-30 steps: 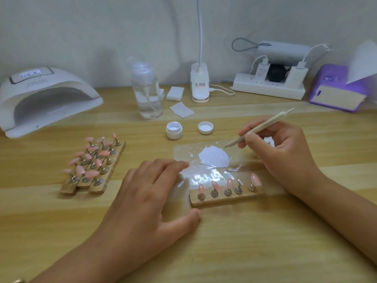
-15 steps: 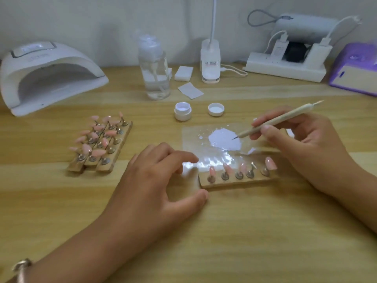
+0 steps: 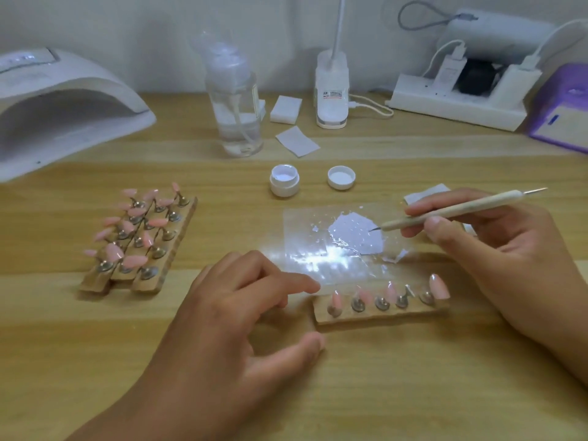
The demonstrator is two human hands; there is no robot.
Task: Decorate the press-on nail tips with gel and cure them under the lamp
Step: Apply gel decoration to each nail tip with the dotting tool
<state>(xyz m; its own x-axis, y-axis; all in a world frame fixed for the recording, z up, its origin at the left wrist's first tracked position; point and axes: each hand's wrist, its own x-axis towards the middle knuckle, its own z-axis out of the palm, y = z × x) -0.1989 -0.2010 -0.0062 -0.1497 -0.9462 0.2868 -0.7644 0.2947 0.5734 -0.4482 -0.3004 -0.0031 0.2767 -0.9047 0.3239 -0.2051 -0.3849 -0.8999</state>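
Pinches pen (image 3: 451, 211) in right hand (image 3: 496, 249), point at gel (image 3: 350, 233), likely to load it; rests left hand (image 3: 241, 313), loosely spread, beside strip (image 3: 378, 315), likely to steady tips (image 3: 439, 286).

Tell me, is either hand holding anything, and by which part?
The right hand pinches the dotting pen low on its pale handle, near the needle tip over the white gel. The left hand holds nothing.

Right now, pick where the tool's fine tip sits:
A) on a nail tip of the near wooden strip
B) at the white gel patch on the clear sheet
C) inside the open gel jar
B: the right hand holds the dotting tool with its tip at the edge of the white gel patch on the clear sheet.
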